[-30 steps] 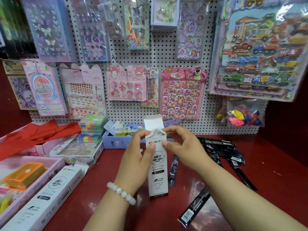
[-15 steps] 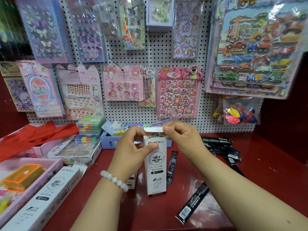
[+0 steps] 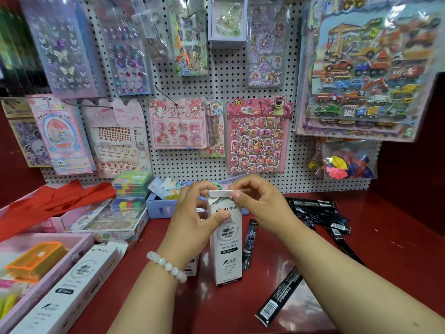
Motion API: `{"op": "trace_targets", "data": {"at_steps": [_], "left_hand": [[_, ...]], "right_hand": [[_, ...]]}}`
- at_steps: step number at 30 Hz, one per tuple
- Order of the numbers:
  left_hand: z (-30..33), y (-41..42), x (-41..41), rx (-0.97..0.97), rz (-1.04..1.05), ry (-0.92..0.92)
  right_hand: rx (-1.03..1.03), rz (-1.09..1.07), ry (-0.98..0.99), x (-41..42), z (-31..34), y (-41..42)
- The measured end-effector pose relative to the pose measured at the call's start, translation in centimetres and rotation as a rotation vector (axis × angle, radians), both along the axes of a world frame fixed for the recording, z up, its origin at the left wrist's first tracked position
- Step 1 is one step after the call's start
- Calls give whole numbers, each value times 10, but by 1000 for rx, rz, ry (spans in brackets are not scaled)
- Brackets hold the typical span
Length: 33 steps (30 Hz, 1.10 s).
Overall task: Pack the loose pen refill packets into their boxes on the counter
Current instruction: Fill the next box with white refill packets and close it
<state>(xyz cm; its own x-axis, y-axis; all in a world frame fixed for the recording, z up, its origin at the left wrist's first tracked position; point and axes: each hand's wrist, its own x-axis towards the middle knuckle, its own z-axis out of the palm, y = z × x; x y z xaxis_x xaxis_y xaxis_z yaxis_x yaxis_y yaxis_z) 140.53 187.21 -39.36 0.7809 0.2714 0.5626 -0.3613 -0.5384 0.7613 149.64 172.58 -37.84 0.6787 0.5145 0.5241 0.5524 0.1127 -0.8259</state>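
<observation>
- Behind the red counter point(image 3: 397, 237) we see a white pegboard point(image 3: 216, 75) hung with sticker sheets and a bag of balloons point(image 3: 346, 162).
- Near the middle of the counter a tall white refill box point(image 3: 226, 251) stands upright on its end, its printed face toward us.
- Our left hand point(image 3: 192, 220), with a white bead bracelet point(image 3: 167, 266) on the wrist, grips the upper part of the box; the thumb lies across the front panel and the fingers curl round the far side.
- Our right hand point(image 3: 262, 203) pinches the top flap point(image 3: 220, 193) of the box between thumb and fingertips; the flap lies almost level over the opening.
- Just beside the box on its right, one black refill packet point(image 3: 249, 244) lies flat on the counter.
- Another black packet point(image 3: 279, 297) lies nearer the front edge, under our right forearm.
- More black packets point(image 3: 320, 213) lie in a loose heap toward the back right corner.
- At the front left corner a second white box point(image 3: 69, 290) lies on its side with an end flap open.
- Along the left edge sit a pink tray point(image 3: 60, 266) holding an orange case point(image 3: 36, 259), and red cloth point(image 3: 48, 201) farther back.
- Against the pegboard stands a stack of coloured blocks point(image 3: 131, 189) beside a pale blue bin point(image 3: 163, 208).
</observation>
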Motion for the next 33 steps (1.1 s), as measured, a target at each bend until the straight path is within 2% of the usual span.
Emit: {"op": "trace_targets", "data": {"at_steps": [8, 16, 27, 31, 33], "left_hand": [[-1, 5, 2, -59, -105, 18], [-6, 4, 7, 3, -39, -90], [-3, 5, 8, 67, -32, -143], [-5, 6, 7, 74, -44, -159], [-8, 7, 8, 69, -38, -140]], "right_hand": [[11, 40, -15, 5, -1, 1], [10, 42, -83, 4, 0, -1], [29, 29, -214, 3, -5, -1], [-25, 13, -303, 4, -15, -3], [-17, 23, -278, 3, -18, -5]]}}
